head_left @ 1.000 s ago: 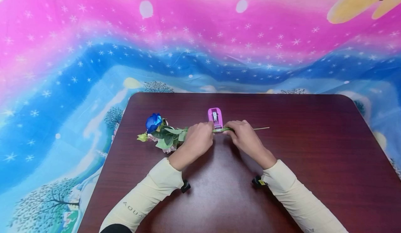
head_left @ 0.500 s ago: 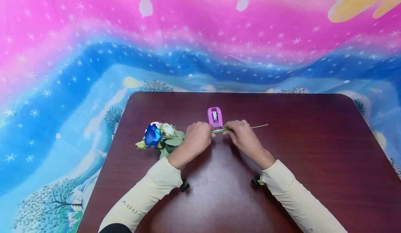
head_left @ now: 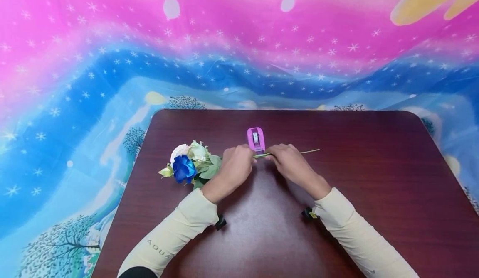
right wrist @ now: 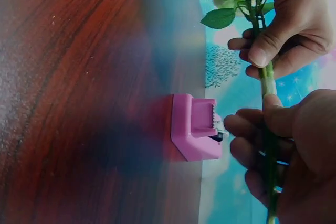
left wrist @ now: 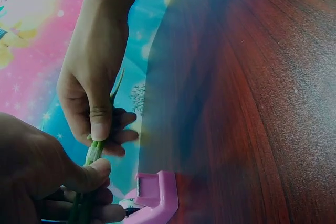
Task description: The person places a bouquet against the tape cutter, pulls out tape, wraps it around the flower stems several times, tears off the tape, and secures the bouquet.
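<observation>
A bunch of flowers, with a blue rose (head_left: 184,169), a white rose (head_left: 198,151) and a pale bud (head_left: 166,172), lies sideways with its heads to the left. My left hand (head_left: 236,166) pinches the green stems (right wrist: 264,72) just below the leaves. Farther down, my right hand (head_left: 295,166) holds the same stems between thumb and fingers. A band of clear tape (right wrist: 268,85) wraps the stems in the short gap between both hands. One thin stem end (head_left: 311,151) sticks out to the right beyond my right hand.
Just behind the stems stands a pink tape dispenser (head_left: 256,140) with a roll of tape in it, its toothed edge (right wrist: 213,115) toward the hands. The dark wooden table (head_left: 374,178) meets a colourful printed cloth (head_left: 239,53) at its back edge.
The bunch has turned about its stems: the blue rose has come round toward the front and the white blooms now show behind it. Both hands stay in nearly the same place.
</observation>
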Demonstrator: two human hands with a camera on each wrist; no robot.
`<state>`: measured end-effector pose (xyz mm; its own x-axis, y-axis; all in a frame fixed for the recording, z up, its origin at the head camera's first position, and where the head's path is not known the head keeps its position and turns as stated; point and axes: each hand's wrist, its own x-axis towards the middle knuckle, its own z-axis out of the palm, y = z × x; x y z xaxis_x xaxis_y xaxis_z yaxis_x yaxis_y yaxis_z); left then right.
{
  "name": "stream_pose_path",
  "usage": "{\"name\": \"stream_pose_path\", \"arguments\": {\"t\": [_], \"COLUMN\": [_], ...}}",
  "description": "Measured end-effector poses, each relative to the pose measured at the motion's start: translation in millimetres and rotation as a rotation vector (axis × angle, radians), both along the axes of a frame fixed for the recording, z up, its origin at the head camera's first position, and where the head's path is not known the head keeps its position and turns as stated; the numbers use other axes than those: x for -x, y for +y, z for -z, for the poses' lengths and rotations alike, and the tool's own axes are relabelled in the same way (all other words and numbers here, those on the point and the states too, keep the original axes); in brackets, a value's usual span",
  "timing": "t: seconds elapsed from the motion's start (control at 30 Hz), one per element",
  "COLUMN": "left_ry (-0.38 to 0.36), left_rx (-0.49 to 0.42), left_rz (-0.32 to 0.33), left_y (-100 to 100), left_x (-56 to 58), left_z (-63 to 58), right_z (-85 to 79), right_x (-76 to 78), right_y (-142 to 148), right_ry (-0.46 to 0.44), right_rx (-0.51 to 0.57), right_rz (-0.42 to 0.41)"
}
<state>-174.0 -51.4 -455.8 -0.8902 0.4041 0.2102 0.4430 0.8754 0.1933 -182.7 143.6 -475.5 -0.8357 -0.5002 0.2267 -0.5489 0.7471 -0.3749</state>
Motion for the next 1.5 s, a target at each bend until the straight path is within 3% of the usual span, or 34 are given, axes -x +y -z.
{"name": "stream_pose_path", "arguments": {"t": [0.2, 0.43, 0.53, 0.63, 0.73, 1.07, 1.3, 1.5], "left_ry": [-0.037, -0.223, -0.268, -0.237, -0.161, 0.045, 0.075, 0.093], "left_rx": [0.011, 0.000, 0.005, 0.024, 0.038, 0.115, 0.152, 0.134], "left_rz": [0.035, 0.074, 0.068, 0.057, 0.047, 0.059, 0.082, 0.104], "left_y": [0, -2, -3, -4, -5, -6, -5, -6], "left_x": [0.0, 4.9, 6.3, 6.1, 4.9, 0.6, -2.6, -2.9], "left_z": [1.7, -6.0, -7.9, -6.2, -3.1, 1.6, 2.8, 4.6], "right_z": [6.4, 12.7, 13.5, 14.3, 14.2, 2.5, 7.8, 10.9], "right_x": [2.8, 5.4, 5.9, 5.9, 5.4, 1.0, 4.2, 7.2], "right_y": [2, 4, 3, 2, 2, 1, 3, 5], "right_ry": [0.091, 0.181, 0.236, 0.262, 0.237, -0.034, -0.031, -0.119], "right_rx": [0.041, 0.058, 0.053, 0.035, 0.003, -0.058, -0.014, 0.086], "right_rz": [-0.007, -0.006, -0.005, 0.003, 0.014, 0.020, -0.021, -0.025]}}
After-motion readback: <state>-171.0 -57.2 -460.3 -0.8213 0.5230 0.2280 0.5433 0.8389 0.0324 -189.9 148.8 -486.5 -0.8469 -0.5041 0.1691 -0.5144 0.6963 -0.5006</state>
